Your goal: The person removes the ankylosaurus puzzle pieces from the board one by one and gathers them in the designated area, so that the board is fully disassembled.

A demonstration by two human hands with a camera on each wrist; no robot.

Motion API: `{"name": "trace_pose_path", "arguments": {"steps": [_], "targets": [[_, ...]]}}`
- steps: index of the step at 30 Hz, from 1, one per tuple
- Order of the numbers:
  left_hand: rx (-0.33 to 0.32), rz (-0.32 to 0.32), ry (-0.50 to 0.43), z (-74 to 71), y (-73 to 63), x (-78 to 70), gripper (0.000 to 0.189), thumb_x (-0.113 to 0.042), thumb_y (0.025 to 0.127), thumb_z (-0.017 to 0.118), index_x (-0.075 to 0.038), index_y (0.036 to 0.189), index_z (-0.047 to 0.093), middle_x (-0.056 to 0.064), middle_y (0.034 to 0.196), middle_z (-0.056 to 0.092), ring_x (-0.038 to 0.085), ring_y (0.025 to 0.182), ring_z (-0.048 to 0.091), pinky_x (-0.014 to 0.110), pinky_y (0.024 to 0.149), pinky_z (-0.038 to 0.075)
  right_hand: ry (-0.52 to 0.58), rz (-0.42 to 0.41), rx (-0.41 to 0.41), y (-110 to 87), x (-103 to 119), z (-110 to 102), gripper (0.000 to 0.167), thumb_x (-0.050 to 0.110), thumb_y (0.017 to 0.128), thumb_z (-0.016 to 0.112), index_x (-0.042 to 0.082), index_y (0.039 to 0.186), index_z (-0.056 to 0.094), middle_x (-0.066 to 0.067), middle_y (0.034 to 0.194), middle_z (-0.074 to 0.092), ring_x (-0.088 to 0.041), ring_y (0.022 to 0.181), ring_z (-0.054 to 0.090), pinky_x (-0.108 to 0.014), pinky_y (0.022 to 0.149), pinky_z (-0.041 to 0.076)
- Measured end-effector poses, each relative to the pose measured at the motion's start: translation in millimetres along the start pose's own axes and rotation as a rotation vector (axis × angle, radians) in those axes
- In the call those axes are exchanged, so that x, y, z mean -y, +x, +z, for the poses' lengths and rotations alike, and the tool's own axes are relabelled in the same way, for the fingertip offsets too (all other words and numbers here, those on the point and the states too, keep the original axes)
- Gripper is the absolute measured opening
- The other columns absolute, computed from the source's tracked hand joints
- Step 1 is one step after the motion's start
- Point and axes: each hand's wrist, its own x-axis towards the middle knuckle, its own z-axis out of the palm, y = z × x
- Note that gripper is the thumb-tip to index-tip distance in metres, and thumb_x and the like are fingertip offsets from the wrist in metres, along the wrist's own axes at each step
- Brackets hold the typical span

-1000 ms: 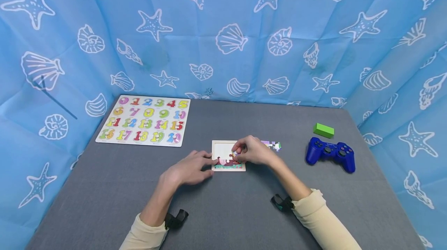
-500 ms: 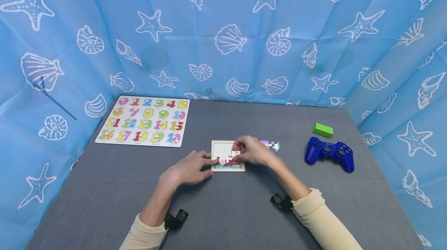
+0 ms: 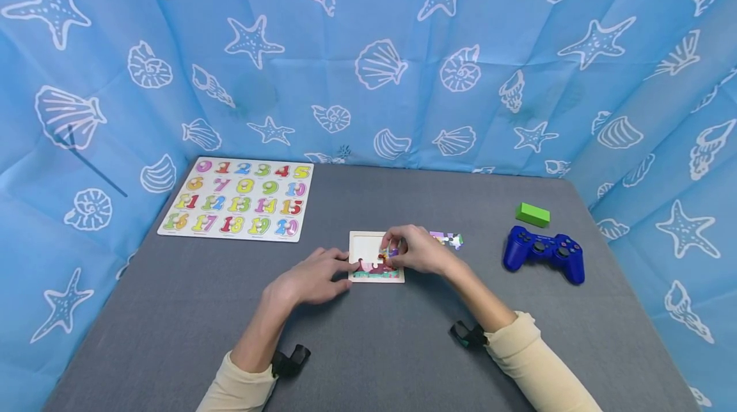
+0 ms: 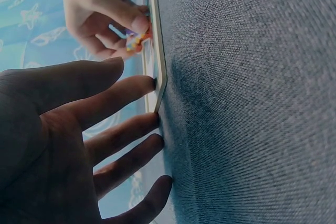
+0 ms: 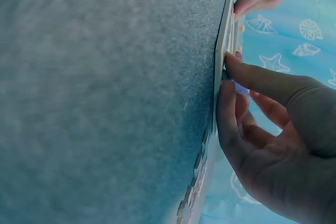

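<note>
Flat on the table lies a wooden jigsaw puzzle tray (image 3: 365,245), with a strip of joined brown, pink and teal pieces (image 3: 374,269) along its near side. Over the tray's right part, my right hand (image 3: 419,249) pinches a small colourful puzzle piece (image 4: 135,40) between thumb and fingers; the hand hides part of the tray. My left hand (image 3: 313,276) has its fingers spread and extended. Its fingertips (image 4: 149,81) touch the tray's left edge, with one reaching onto the frame.
More puzzle pieces (image 3: 449,240) lie just right of the tray, partly behind the right hand. A number board (image 3: 236,199) sits at the back left. On the right are a blue game controller (image 3: 544,253) and a green block (image 3: 533,214). A patterned curtain (image 3: 368,66) surrounds the table.
The puzzle piece has turned between the right fingers, showing a paler side half a second ago and bright colours now. The left hand and tray have kept their places.
</note>
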Motion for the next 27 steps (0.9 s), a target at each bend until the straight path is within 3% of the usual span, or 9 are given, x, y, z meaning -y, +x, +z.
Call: {"name": "trace_pose_path", "arguments": {"steps": [13,27], "targets": [[-0.003,0.007,-0.001,0.7,0.5,0.9,0.046,-0.026,0.108,0.067,-0.021,0.154,0.064,0.010,0.165,0.054,0.033,0.149,0.047,0.057,0.125,0.042,-0.021,-0.066,0.003,-2.5,3.2,-0.1,0.018,0.001,0.090,0.085,0.011,0.098,0.072,0.001,0.088,0.070,-0.007,0.081,0.061,-0.022,0.074,0.051],[-0.006,0.000,0.005,0.7,0.3,0.2,0.045,-0.027,0.107,0.068,-0.021,0.152,0.065,0.010,0.163,0.055,0.032,0.145,0.049,0.056,0.123,0.043,0.078,-0.069,-0.027,-9.0,-4.9,-8.3,0.016,0.006,0.092,0.085,0.009,0.103,0.074,-0.003,0.093,0.075,-0.009,0.085,0.066,-0.024,0.077,0.055]]}}
